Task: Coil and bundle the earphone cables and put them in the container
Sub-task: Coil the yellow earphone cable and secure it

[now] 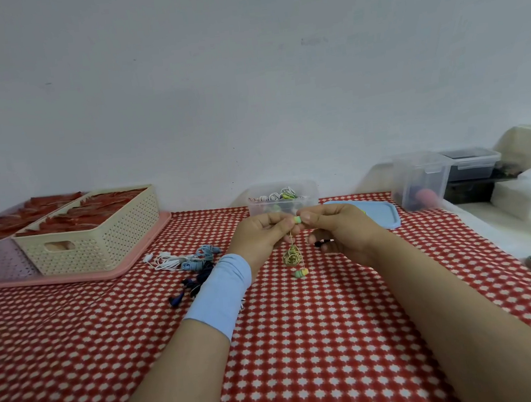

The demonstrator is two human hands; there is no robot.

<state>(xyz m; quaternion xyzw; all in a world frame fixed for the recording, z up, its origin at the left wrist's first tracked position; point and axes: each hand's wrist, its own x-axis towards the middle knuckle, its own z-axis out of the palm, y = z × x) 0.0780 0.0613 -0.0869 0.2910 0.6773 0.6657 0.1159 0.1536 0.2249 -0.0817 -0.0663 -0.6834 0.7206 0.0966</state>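
Forearms (464,327) over counter (305,359) near edge | left hand (261,233), right hand (338,229) both pinch yellow earphone cable (292,256), coil dangling | step: bundling | next: secure end, drop into far-edge container (282,201)

A home, by its patterned tablecloth (304,343) and plastic basket (100,246)

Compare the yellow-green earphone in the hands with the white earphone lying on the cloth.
The yellow-green earphone hangs pinched between the left hand and right hand; the white earphone lies untouched on the tablecloth. The yellow-green earphone's cable is wound into a tight coil; the white earphone's sprawls loose. Both are outside the clear container.
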